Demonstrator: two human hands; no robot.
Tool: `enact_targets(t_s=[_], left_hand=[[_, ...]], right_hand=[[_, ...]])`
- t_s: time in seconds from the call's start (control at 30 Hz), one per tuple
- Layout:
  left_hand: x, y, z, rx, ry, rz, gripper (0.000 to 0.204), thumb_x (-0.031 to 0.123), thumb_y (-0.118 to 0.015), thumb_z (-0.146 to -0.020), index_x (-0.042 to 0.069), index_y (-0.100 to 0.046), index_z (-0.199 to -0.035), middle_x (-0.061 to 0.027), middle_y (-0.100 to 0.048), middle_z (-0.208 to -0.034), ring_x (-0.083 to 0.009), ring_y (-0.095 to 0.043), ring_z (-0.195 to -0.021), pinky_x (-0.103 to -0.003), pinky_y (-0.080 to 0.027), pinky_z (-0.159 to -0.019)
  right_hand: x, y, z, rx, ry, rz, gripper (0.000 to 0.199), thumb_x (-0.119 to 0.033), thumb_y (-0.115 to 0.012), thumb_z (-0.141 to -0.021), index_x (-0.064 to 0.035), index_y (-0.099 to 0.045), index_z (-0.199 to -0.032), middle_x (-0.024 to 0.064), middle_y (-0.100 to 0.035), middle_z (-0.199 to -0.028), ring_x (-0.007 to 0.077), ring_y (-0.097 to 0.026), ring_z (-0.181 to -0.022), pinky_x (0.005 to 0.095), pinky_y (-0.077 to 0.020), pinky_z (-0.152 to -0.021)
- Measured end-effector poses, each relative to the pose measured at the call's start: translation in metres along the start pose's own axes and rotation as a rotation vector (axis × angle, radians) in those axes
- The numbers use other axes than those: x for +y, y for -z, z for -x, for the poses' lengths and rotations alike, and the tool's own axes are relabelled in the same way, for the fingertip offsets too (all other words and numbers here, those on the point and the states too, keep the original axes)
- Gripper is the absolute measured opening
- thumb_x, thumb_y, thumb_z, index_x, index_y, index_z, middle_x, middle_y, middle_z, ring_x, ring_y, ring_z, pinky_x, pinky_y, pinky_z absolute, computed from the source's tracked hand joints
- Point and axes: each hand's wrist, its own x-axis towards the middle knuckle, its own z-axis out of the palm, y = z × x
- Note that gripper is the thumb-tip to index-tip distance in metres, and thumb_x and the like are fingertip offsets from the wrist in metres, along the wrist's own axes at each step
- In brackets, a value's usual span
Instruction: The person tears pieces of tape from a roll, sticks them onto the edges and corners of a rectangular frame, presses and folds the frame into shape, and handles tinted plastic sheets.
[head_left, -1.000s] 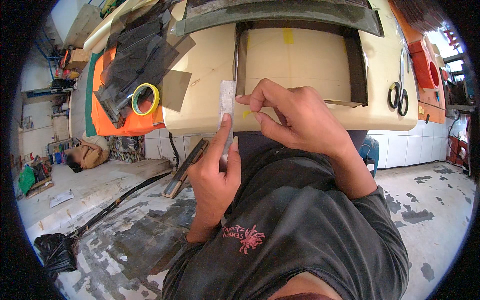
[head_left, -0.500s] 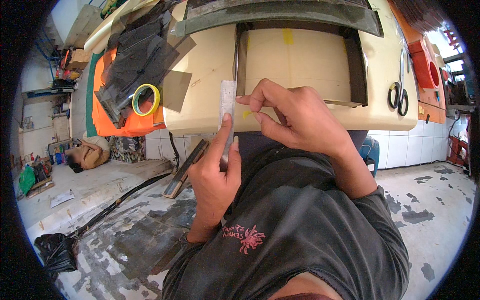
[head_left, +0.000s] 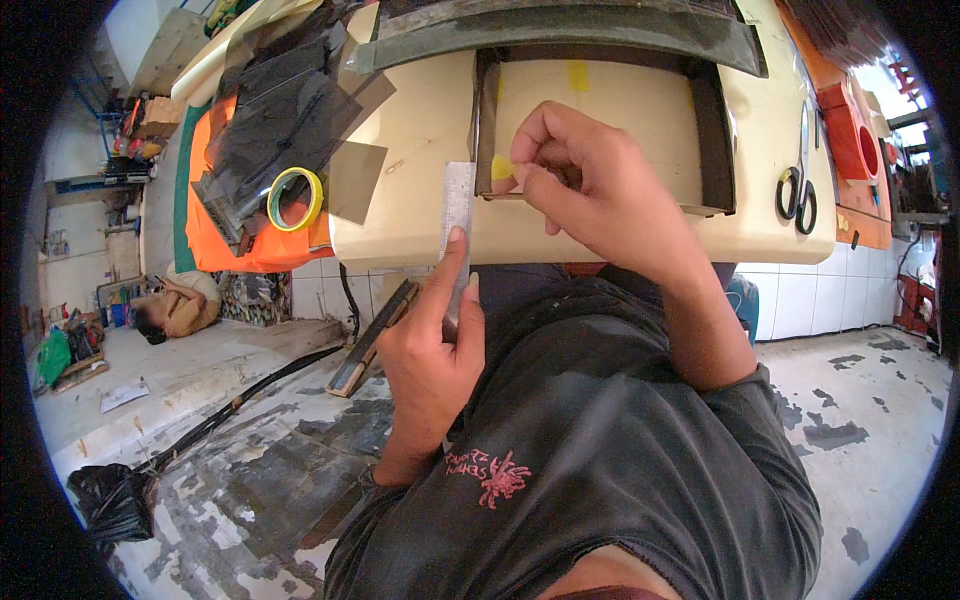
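Note:
A metal ruler stands upright in my left hand, pinched between thumb and index finger, its far end over the table's near edge. My right hand pinches a small piece of yellow tape between thumb and fingertips. That tape is just right of the ruler, over the near left corner of a dark rectangular frame. Another strip of yellow tape lies inside the frame's far side. My right hand covers part of the frame's near edge.
Left on the cream-covered table lie a roll of yellow tape and a pile of dark sheets. Black-handled scissors and a red holder are at right. A long dark strip crosses the far side. Someone reclines at left.
My right hand has moved up and away from my body with the yellow tape, from beside the ruler to over the frame's corner. My left hand and the ruler have barely moved.

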Motion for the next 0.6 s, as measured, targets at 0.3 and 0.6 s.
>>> enact_targets(t_s=[0.3, 0.6], left_hand=[[0.002, 0.007, -0.001, -0.033, 0.033, -0.041, 0.053, 0.002, -0.072, -0.094, 0.009, -0.068, -0.146, -0.0239, -0.078, -0.105, -0.0308, -0.076, -0.071, -0.04, -0.059, -0.065], [0.003, 0.006, -0.002, -0.042, 0.058, -0.032, 0.053, 0.003, -0.072, -0.094, 0.009, -0.068, -0.146, -0.0244, -0.078, -0.11, -0.0308, -0.077, -0.072, -0.039, -0.06, -0.065]], right_hand=[[0.01, -0.002, -0.028, -0.03, 0.016, 0.213, 0.014, -0.009, -0.068, -0.099, 0.0034, -0.062, -0.103, 0.0118, -0.075, -0.086, 0.0149, -0.074, -0.082, 0.0301, -0.053, -0.068], [0.028, 0.002, -0.033, -0.134, -0.102, 0.044, 0.015, -0.01, -0.065, -0.1, 0.003, -0.065, -0.106, 0.0099, -0.075, -0.093, 0.0133, -0.072, -0.087, 0.0282, -0.0537, -0.073]])
